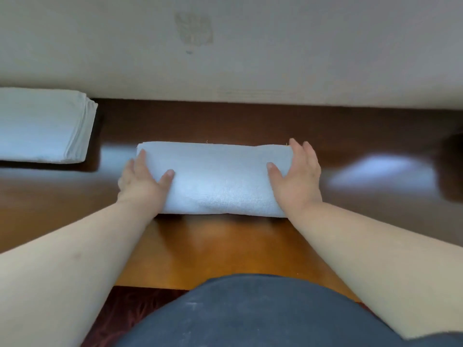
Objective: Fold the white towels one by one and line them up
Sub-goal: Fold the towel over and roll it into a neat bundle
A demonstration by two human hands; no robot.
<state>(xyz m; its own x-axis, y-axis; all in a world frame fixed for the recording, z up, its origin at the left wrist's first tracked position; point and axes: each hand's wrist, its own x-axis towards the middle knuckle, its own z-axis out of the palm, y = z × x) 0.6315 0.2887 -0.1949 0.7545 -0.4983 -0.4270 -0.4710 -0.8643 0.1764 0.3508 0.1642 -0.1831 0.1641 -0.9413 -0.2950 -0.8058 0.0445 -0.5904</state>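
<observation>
A folded white towel lies as a thick oblong across the middle of the dark wooden table. My left hand rests on its left end, fingers straight along the edge and thumb on top. At the towel's right end, my right hand lies the same way, thumb on the cloth and straight fingers against the end. Neither hand curls round the towel. A stack of folded white towels sits at the far left of the table.
A beige wall rises directly behind the table's far edge. A dark object is partly cut off at the right edge. My dark-clothed torso is against the table's near edge, over a dark red patterned floor.
</observation>
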